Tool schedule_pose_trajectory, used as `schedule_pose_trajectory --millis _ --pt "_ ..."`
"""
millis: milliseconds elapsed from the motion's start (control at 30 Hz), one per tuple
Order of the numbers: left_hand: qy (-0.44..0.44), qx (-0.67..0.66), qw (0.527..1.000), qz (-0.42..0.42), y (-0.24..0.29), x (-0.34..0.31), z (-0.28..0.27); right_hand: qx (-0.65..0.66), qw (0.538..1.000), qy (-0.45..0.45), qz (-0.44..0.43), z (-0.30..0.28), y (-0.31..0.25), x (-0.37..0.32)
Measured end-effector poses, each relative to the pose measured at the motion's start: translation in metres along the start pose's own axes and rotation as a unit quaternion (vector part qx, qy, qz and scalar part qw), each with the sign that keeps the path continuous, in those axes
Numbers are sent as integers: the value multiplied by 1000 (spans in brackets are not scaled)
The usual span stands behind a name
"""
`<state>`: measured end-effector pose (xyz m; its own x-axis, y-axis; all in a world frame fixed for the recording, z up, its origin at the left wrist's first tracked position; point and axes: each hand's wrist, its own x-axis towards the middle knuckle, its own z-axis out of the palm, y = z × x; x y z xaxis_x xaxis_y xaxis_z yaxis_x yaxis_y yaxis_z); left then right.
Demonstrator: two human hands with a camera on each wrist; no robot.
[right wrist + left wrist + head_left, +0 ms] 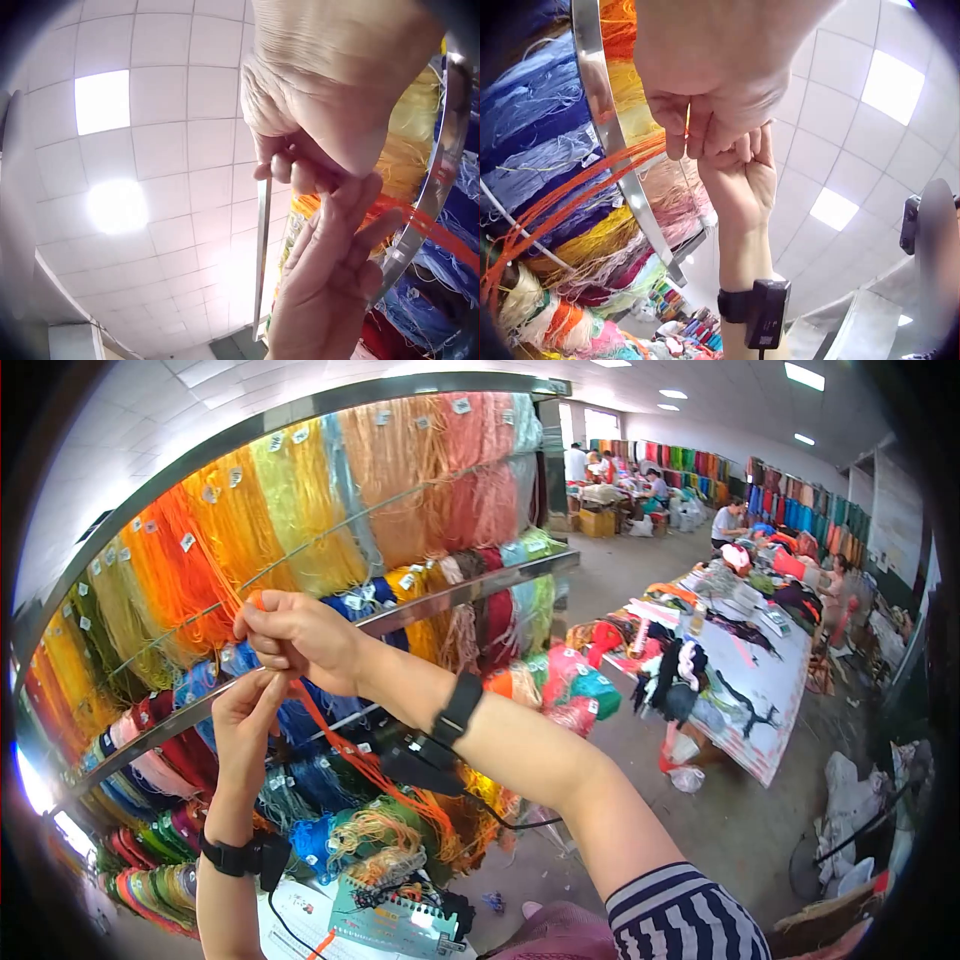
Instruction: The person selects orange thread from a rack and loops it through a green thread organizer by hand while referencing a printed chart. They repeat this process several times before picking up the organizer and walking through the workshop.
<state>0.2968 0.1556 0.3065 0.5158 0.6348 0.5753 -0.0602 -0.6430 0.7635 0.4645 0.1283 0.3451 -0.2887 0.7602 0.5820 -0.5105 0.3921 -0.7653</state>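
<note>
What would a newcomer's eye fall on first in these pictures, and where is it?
Probably the hanks of bright thread, hung in rows on a metal rack across the left of the head view. In front of them, the left hand and right hand meet, pinching orange thread. Over on the right stands a white table, partly heaped with colourful materials.

"Can you read the white tags [188, 542] on the orange threads [165, 575]?"

"I can't; their marks are too small for me, and I make out no word or number on the other hanks [400, 470] either."
</note>
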Motion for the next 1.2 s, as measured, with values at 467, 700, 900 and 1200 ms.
schedule_pose_trajectory --millis 467,700,900,1200 --pt "78 -8 978 -195 -31 -175 -96 -664 425 486 376 -107 -16 -561" --pt "173 48 939 -293 -25 -257 -109 -472 674 560 94 -100 4 -510" --pt "178 -121 855 -472 -91 -328 -62 -638 727 207 145 -37 148 -319" --pt "70 139 925 -346 -164 -374 -8 -583 794 -144 93 52 310 -202"
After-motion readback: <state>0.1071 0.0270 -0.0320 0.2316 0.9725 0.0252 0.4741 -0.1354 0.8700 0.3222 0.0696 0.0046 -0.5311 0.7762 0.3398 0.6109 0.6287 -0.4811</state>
